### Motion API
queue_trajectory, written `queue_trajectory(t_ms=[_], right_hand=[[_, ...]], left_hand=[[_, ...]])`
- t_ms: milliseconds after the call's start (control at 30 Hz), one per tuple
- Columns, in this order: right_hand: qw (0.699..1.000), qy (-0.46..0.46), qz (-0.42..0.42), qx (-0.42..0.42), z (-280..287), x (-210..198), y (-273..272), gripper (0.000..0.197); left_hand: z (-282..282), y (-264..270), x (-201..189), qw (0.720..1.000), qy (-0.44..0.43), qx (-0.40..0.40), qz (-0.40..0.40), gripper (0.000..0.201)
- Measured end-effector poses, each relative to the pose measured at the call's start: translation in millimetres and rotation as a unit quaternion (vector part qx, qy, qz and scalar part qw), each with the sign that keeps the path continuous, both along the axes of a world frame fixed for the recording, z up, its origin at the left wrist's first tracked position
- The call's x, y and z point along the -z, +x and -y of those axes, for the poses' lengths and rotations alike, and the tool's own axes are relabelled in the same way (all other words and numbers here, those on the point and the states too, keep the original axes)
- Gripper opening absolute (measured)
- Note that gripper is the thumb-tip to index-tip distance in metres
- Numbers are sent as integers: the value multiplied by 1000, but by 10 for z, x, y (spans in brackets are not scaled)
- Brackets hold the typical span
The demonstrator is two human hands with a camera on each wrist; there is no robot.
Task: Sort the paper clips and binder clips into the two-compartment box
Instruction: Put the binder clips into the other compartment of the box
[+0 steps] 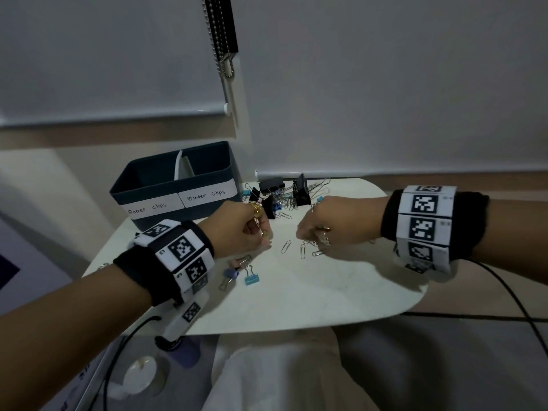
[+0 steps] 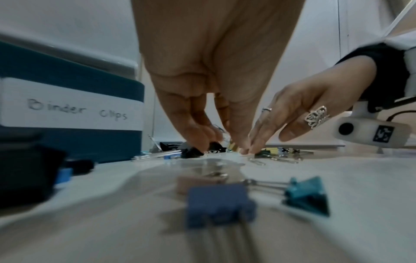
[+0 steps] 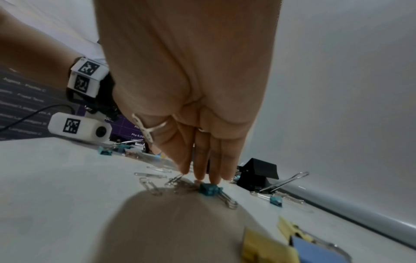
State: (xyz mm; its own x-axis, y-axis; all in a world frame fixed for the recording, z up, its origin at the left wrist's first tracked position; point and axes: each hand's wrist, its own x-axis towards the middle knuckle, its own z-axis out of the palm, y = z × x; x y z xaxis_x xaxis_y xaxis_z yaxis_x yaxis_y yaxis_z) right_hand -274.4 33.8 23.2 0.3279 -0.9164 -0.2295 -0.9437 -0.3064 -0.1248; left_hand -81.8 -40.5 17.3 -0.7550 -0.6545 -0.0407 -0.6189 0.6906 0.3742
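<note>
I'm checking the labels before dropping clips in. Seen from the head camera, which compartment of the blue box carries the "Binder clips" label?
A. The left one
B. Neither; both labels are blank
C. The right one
C: on the blue box, the "Binder clips" label fronts the right compartment.

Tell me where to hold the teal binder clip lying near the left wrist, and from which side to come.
Probably pinch the teal clip by its teal body, coming from above with fingers on its two sloped faces. It lies flat on the table, and its wire handles point away towards the blue clip, so the wedge end is free. The thin handles sit low and would likely slip.
</note>
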Motion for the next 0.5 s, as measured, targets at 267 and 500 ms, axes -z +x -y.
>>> queue_trajectory(t_ms=[267, 500], right_hand=[[999, 41, -29, 7, -86, 52, -68, 47], [995, -24, -12, 96, -79, -89, -352, 50]], left_hand=[[-7, -276, 24, 997, -26, -7, -73, 10], [89, -209, -25, 982, 48, -87, -161, 10]])
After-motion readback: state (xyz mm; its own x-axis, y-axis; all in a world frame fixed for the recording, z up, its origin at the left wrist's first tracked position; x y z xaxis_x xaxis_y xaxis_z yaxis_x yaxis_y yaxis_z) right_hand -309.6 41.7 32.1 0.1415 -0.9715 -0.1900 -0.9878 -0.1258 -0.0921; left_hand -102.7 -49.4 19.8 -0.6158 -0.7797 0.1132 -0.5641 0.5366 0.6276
